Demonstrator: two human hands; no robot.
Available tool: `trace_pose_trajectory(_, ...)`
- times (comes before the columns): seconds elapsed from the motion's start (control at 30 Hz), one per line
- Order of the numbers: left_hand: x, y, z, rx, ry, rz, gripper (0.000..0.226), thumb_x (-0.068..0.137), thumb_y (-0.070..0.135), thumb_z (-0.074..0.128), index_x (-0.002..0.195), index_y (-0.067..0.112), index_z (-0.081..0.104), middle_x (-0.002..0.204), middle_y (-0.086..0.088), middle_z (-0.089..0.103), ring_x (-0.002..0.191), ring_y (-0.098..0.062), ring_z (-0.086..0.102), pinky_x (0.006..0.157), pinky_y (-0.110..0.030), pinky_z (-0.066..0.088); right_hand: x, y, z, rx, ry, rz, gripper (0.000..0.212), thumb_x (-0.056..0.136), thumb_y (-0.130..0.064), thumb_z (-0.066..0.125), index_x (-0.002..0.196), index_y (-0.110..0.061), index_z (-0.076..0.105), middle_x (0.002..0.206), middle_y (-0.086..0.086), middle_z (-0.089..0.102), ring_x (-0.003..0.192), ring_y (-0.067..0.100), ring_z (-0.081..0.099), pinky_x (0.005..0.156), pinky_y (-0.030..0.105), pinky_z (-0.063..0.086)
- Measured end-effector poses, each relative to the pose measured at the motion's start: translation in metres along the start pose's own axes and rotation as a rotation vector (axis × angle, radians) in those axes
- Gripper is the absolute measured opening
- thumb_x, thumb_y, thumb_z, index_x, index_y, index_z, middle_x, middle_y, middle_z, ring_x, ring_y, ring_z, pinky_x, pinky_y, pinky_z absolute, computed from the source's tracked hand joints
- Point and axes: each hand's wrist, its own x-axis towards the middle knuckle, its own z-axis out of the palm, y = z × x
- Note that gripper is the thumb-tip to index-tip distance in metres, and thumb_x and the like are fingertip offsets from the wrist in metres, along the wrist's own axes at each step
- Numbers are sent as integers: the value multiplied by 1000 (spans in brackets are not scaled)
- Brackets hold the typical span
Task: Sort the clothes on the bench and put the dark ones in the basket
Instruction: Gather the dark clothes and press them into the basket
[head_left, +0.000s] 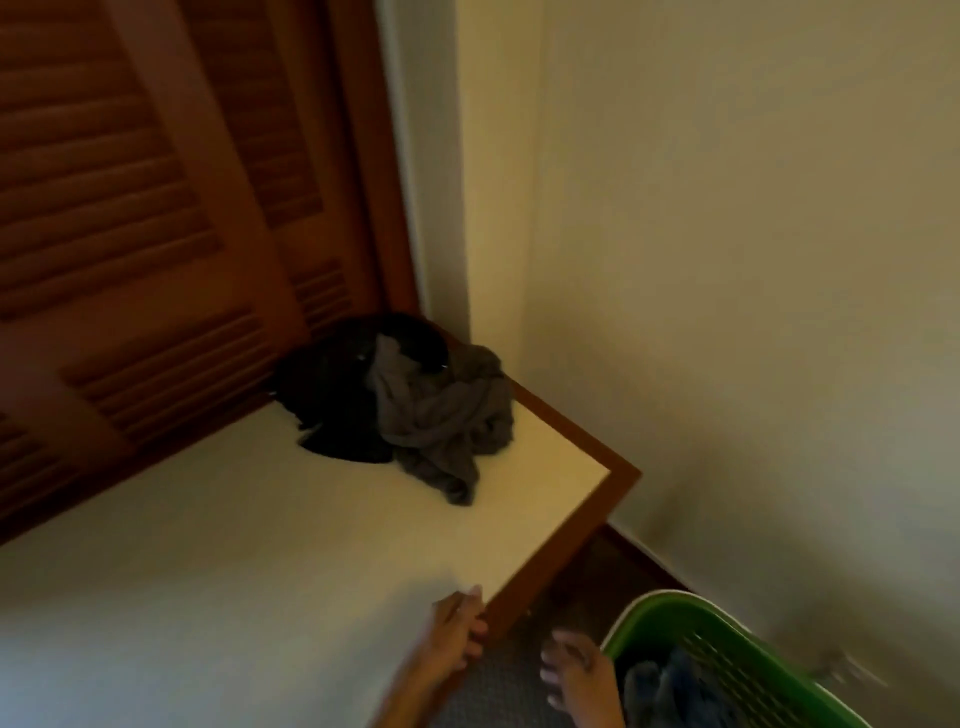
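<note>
A black garment (337, 400) and a crumpled dark grey garment (447, 421) lie heaped at the far corner of the cream-topped bench (260, 545) with its brown wooden rim. The green laundry basket (670, 618) stands on the floor at the lower right, with bluish dark cloth (670, 691) inside. My left hand (457, 631) hovers over the bench's near edge, fingers loosely curled, holding nothing. My right hand (571, 670) hangs just left of the basket rim, fingers relaxed and empty. Both hands are blurred by motion.
Brown louvred doors (156, 234) run along the back of the bench. A cream wall (727, 260) closes off the right side, with a dark skirting board along the carpeted floor (509, 691) between bench and basket.
</note>
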Motion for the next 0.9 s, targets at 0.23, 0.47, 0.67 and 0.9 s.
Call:
trace_pose_trajectory(0.23,-2,11,-99,-110,76,158,32,104,43,47,110,17,63,102,-5,71,73,-13,67,63,-25,47,-30,-64,116,-169,-84,-224,8,95,-16,65,103,-15,66,82,10,66,74,22,63,59,33,48)
trace_pose_trajectory(0.47,11,-6,-151,-163,134,192,22,103,33,53,113,17,64,102,-3,73,77,-15,70,62,-24,48,-14,-105,152,-253,-91,-336,9,96,-18,65,104,-22,65,94,18,65,92,30,66,79,47,57)
trace_pose_trajectory(0.67,41,34,-185,-112,168,226,12,101,7,54,106,9,64,95,-9,68,68,-13,63,53,-15,43,44,-154,167,-203,76,-473,6,92,-8,65,98,-6,63,80,12,60,80,35,61,73,41,46)
trace_pose_trajectory(0.9,124,155,-254,153,363,331,20,100,25,58,119,19,63,113,-3,64,110,-21,63,93,-30,48,125,-259,190,-486,199,-569,70,81,-45,76,137,-15,48,136,18,51,127,45,47,102,57,43)
